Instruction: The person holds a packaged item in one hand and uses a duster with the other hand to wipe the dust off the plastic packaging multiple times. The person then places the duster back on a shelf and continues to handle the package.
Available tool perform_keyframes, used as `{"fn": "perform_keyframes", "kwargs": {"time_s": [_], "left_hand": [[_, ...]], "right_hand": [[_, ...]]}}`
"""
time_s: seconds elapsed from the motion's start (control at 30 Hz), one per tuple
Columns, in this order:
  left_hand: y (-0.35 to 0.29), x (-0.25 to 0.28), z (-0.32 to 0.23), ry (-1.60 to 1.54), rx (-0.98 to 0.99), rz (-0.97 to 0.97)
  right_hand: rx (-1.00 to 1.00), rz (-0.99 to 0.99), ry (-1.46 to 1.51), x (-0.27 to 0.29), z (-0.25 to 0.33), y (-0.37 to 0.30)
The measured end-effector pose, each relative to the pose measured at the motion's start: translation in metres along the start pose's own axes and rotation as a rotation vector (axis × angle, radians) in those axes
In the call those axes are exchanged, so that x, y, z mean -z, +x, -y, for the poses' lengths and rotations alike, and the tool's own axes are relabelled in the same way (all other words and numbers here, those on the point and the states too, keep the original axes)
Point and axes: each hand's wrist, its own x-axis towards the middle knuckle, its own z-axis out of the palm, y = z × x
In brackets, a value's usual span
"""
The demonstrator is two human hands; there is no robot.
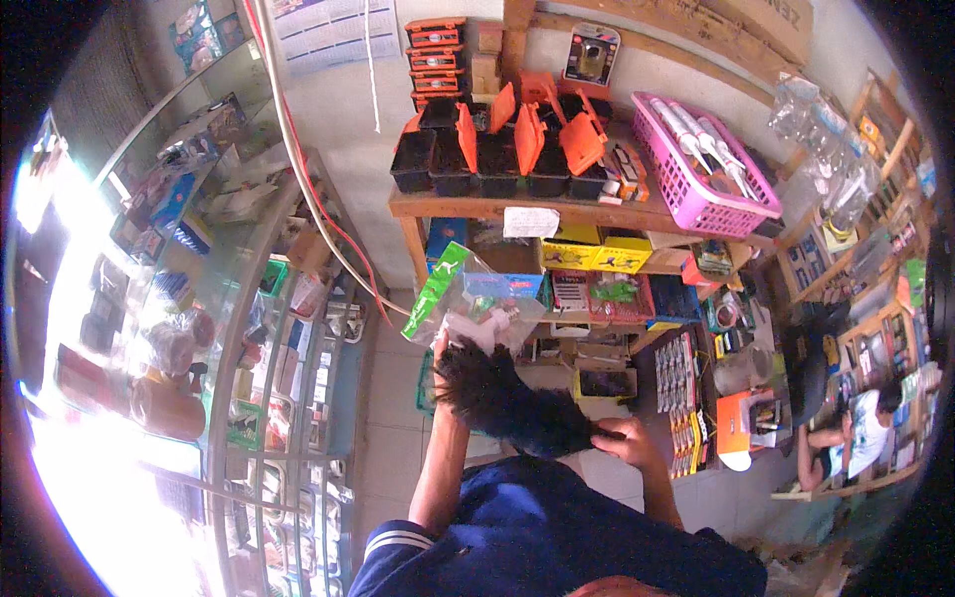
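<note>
My left hand [441, 350] is closed on a clear plastic packet [476, 289] with a green header strip. White pieces show through the lower part of the packet. A black feather duster [522, 406] lies across in front of it, its shaggy tip against the packet's lower end and over most of my left hand. At the duster's other end, my right hand [625, 441] is closed around it; the handle is mostly hidden by my fingers.
Ahead stands a wooden shelf [438, 207] with black bins [453, 164] under orange lids and a pink basket [701, 204]. To the left runs a glass display case [229, 328]. A red and white cable [308, 189] hangs between them. A person [860, 438] sits at right.
</note>
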Motion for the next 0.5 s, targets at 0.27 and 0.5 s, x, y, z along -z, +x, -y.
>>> {"fn": "perform_keyframes", "kwargs": {"time_s": [0.27, 0.5], "left_hand": [[-0.007, -0.021, 0.009, 0.347, -0.060, -0.382], [-0.010, 0.003, 0.017, 0.541, -0.117, -0.460]], "right_hand": [[-0.155, -0.050, 0.097, 0.004, -0.013, 0.005], [-0.052, -0.018, 0.311, 0.006, -0.012, 0.018]]}}
